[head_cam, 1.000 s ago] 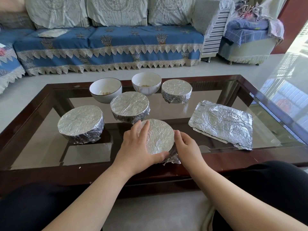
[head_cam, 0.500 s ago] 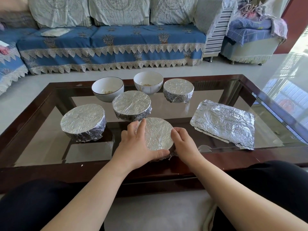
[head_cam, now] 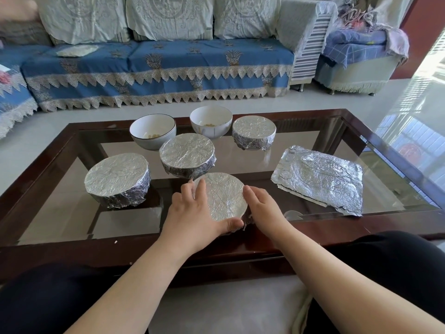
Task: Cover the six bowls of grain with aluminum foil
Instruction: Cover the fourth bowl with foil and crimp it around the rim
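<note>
A: What's changed in the last moment?

B: Little, but it matters. The left hand [head_cam: 192, 214] and right hand [head_cam: 261, 210] were already on the near bowl [head_cam: 222, 197], and a loose foil flap that stuck out at its front edge a second ago has been tucked in; only a crumpled bit shows there, just under the left thumb. The view has also shifted a touch.

A: And each grip?

B: The left hand holds the bowl's left side, fingers curved over the rim and thumb hooked round the front. The right hand cups the right side, fingers curled against the foil wall. Both are gripping that bowl, pressing its foil down.

A: Where is it?

B: At the near edge of the glass surface [head_cam: 72, 213], in front of the middle covered bowl [head_cam: 186, 156].

A: Counts?

B: Six bowls. Four wear foil: the near one, the middle one, the left one [head_cam: 118, 179] and the far right one [head_cam: 254, 132]. Two are bare at the back, the left open bowl [head_cam: 153, 131] and the right open bowl [head_cam: 210, 124], each with a little grain. One foil stack [head_cam: 317, 178] lies to the right; I cannot tell its sheet count.

A: So?

B: I'd judge the fourth is nearly sealed, with two left
</note>
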`<state>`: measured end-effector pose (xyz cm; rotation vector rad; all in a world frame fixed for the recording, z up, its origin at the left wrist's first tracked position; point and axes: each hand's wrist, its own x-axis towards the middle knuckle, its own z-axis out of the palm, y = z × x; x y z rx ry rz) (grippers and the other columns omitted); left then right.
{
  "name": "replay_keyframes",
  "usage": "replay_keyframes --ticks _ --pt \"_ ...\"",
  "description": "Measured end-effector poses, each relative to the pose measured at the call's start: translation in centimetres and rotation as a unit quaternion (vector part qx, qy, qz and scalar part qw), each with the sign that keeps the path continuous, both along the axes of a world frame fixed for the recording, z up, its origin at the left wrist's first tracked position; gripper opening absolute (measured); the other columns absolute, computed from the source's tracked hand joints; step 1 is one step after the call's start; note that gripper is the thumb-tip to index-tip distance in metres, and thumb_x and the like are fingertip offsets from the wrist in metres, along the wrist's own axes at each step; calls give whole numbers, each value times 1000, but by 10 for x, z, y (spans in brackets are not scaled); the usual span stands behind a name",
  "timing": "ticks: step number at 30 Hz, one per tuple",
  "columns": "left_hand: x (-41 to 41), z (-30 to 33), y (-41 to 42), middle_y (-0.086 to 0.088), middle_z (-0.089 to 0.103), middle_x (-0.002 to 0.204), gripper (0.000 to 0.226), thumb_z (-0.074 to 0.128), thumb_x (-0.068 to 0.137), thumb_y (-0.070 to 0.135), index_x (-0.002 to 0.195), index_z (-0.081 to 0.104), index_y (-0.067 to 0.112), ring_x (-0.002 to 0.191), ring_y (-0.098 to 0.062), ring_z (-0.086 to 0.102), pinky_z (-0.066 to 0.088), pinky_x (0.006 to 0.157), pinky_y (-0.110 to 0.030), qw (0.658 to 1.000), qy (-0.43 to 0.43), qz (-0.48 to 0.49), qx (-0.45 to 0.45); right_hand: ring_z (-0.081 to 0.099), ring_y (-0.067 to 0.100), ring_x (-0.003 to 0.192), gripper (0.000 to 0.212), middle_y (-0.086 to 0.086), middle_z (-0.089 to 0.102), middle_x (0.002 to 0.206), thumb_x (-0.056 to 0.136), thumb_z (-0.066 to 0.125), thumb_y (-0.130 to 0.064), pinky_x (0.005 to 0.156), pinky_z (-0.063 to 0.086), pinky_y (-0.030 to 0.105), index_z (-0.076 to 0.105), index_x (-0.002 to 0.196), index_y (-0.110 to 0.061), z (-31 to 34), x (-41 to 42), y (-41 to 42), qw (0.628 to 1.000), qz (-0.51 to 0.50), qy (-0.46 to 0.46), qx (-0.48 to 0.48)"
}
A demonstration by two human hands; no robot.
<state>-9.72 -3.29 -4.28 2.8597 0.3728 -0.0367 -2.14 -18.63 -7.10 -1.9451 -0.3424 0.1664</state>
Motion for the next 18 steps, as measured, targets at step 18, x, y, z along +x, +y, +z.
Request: replay_keyframes --ticks 18 --pt "11 -6 26 6 -14 165 136 25 50 100 157 -10 24 150 -12 -15 -4 120 -34 993 -9 -115 -25 64 17 83 26 6 69 91 97 54 -36 84 50 39 61 102 -11 -17 2 -7 957 11 202 208"
